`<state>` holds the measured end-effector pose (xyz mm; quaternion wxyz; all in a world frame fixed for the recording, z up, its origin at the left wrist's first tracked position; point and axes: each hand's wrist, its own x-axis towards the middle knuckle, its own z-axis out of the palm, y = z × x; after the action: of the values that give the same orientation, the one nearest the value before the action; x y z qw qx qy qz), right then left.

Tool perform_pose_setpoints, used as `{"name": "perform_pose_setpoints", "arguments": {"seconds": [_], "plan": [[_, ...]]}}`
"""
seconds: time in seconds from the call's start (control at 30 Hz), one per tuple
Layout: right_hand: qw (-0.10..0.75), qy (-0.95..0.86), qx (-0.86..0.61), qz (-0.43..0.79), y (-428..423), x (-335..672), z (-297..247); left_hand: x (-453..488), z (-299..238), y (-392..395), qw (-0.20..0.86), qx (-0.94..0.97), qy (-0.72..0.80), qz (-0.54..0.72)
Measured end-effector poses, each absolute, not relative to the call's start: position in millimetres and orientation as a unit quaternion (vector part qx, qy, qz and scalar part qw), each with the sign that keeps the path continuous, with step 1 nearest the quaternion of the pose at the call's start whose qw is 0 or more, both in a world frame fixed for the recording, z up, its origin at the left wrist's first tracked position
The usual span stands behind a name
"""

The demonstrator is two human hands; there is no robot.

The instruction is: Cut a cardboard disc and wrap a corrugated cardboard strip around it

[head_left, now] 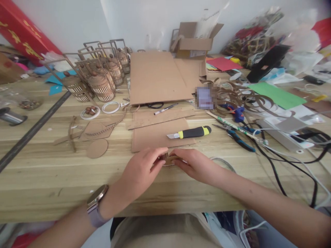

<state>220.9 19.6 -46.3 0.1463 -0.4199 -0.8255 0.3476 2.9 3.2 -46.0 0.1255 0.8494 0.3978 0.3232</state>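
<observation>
Near the front of the table, my left hand (143, 167) and my right hand (198, 166) meet over a small brown cardboard piece (169, 159). Both sets of fingers are closed on its edges, one hand on each side. Fingers partly cover it, so its full shape is hidden. Just beyond lies a utility knife (192, 132), black and yellow with its blade out, resting on a cardboard sheet (150, 139). A cardboard disc (97, 148) lies to the left of my left hand. A clear ring (226, 163) is partly behind my right forearm.
Small lantern-like baskets with handles (100, 88) stand at the back left, beside a large cardboard sheet (157, 77). To the right are pliers (240, 139), a blue glue gun (238, 113), brown strip coils (258, 100) and tangled cables (281, 165). A pen (165, 109) lies mid-table.
</observation>
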Motion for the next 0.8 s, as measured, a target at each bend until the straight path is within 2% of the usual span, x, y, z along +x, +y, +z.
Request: {"name": "perform_pose_setpoints", "arguments": {"seconds": [0.23,0.47,0.8], "plan": [[0.143,-0.826,-0.434,0.33,19.7,221.2,-48.8,4.7,-52.8,6.8,0.066,0.88,0.321,0.344],[0.17,-0.822,-0.415,0.352,18.3,221.7,-46.6,6.7,-53.4,5.5,0.031,0.884,0.318,0.341],[0.159,-0.825,-0.426,0.337,19.1,222.2,-49.1,8.0,-50.8,7.3,0.021,0.883,0.309,0.353]]}}
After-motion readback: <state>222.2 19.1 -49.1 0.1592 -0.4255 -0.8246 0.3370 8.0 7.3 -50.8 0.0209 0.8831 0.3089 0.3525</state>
